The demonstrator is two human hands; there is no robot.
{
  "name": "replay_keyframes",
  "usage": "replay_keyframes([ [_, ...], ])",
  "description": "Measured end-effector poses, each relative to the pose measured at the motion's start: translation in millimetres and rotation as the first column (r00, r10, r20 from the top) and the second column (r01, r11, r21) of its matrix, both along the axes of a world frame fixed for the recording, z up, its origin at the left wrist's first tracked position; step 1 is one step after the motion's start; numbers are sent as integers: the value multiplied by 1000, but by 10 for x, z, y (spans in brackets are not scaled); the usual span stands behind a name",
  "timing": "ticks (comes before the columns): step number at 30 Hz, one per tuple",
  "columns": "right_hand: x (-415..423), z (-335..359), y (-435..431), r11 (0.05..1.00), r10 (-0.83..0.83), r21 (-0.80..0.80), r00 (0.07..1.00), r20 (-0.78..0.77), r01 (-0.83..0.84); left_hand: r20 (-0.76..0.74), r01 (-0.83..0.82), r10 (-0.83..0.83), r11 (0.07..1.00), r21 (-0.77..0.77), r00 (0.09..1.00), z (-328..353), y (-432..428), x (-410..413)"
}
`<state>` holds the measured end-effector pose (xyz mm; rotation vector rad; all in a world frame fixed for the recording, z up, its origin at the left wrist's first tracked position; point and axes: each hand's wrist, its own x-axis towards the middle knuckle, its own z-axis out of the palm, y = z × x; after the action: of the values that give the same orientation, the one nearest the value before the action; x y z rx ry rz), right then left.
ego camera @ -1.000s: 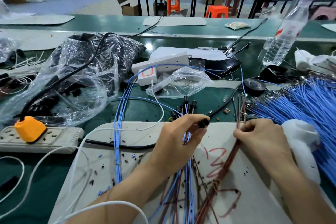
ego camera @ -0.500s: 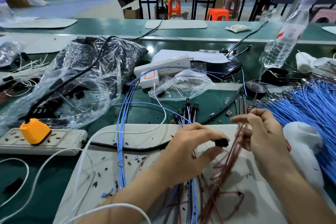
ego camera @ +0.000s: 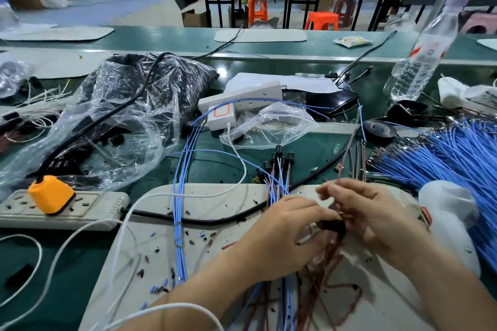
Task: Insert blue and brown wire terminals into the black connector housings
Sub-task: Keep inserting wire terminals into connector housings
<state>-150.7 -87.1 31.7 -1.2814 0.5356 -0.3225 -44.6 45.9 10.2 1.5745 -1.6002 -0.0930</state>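
Observation:
My left hand (ego camera: pixel 282 234) pinches a small black connector housing (ego camera: pixel 332 225) over the white work mat (ego camera: pixel 204 196). Touching it from the right, my right hand (ego camera: pixel 376 217) pinches a thin brown wire (ego camera: pixel 345 158) whose upper end rises past the fingers. Its lower end is hidden between my fingers at the housing. Several finished housings with blue and brown wires (ego camera: pixel 279 161) lie just beyond my hands. A thick pile of blue wires (ego camera: pixel 451 153) fills the right side. Loose brown wires (ego camera: pixel 322 277) trail under my hands.
A power strip with an orange plug (ego camera: pixel 51 193) lies at the left. Clear plastic bags of black parts (ego camera: pixel 113 121) sit behind it. A water bottle (ego camera: pixel 419 62), a tape roll (ego camera: pixel 379 129), a white bottle (ego camera: pixel 449 217) and a white charger (ego camera: pixel 223 115) crowd the green table.
My hands have come together: the left brought the housing down and right, and the right lifted one brown wire out of the bundle and carried it to the housing.

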Motion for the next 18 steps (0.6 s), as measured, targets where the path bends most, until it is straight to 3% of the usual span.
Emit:
replay_keyframes([
  [3, 36, 7, 17, 997, -77, 4, 997, 20, 77, -41, -11, 10, 1000, -24, 999, -3, 7, 8],
  [7, -9, 75, -114, 919, -372, 211, 909, 187, 333, -67, -15, 14, 1000, -27, 998, -22, 14, 26],
  [11, -18, 88, -199, 831, -523, 381, 803, 286, 405, -127, -6, 2, 999, -33, 992, -42, 20, 45],
  [14, -34, 93, -207, 825, -559, 302, 768, 313, 478, -157, -46, 35, 996, -70, 987, -40, 3, 55],
  [18, -29, 141, -68, 865, -482, 106, 752, 449, 490, -208, -283, 253, 950, -130, 945, -48, -19, 115],
])
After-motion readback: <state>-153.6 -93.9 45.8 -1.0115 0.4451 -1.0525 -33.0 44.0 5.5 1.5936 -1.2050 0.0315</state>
